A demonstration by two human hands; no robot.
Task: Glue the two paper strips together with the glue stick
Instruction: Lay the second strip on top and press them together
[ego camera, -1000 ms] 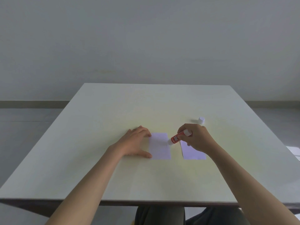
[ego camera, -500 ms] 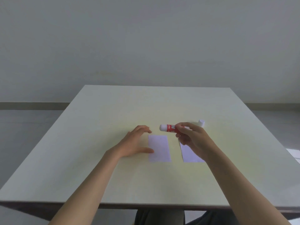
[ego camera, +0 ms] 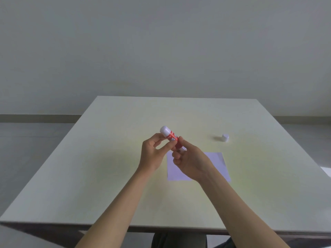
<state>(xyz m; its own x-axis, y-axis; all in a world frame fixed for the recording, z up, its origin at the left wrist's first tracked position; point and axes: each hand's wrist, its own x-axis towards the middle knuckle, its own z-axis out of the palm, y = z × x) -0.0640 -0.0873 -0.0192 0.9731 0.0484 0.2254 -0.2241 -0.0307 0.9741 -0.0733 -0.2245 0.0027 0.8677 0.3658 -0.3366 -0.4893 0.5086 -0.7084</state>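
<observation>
Our fingers come first: the left hand (ego camera: 152, 154) pinches the red middle of the glue stick (ego camera: 172, 138) with its curled fingertips and thumb, and the right hand (ego camera: 191, 161) has its fingers curled round the near end of the stick, by the little white knob at the bottom. We hold the glue stick up in the air above the table (ego camera: 111, 176), tilted, with its round white tip pointing far and to the left. Under our hands lie the two paper strips. The left strip (ego camera: 172, 171) shows just below and between our hands, flat on the table, and the right strip (ego camera: 217, 162) peeks out to the right of our right hand. Our right hand and wrist cover the place between them, so we cannot tell if the strips touch. Farther away and to the right, well apart from the papers, the small white cap (ego camera: 225, 137) stands alone on the table. Behind the table are a plain wall (ego camera: 161, 51) and a grey floor (ego camera: 26, 140).
</observation>
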